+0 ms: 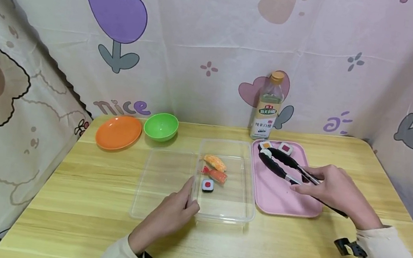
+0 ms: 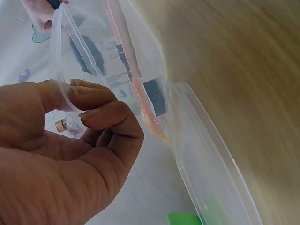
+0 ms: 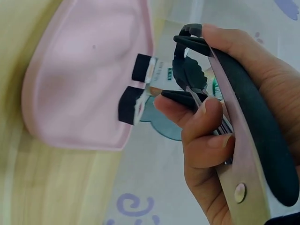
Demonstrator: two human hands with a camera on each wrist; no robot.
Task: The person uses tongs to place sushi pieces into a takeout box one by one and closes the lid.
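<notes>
My left hand (image 1: 169,212) pinches the left rim of a clear plastic container (image 1: 247,187) between thumb and fingers, plain in the left wrist view. Inside the container lie an orange sushi topping piece (image 1: 215,162), a red-tailed shrimp piece (image 1: 217,176) and a toy sushi roll (image 1: 207,186) with a red centre. My right hand (image 1: 334,189) grips black-and-steel tongs (image 1: 273,165), their jaws spread over the pink tray (image 1: 283,203). Close to the tong tips, at the tray's far end, sit an orange-centred sushi roll (image 1: 265,144) and a dark-pink-centred sushi roll (image 1: 285,149).
Left of the container lies a clear lid (image 1: 163,184). An orange plate (image 1: 118,133) and a green bowl (image 1: 161,126) stand at the back left. Behind the tray, a vinegar bottle (image 1: 267,111) stands upright against the printed cloth.
</notes>
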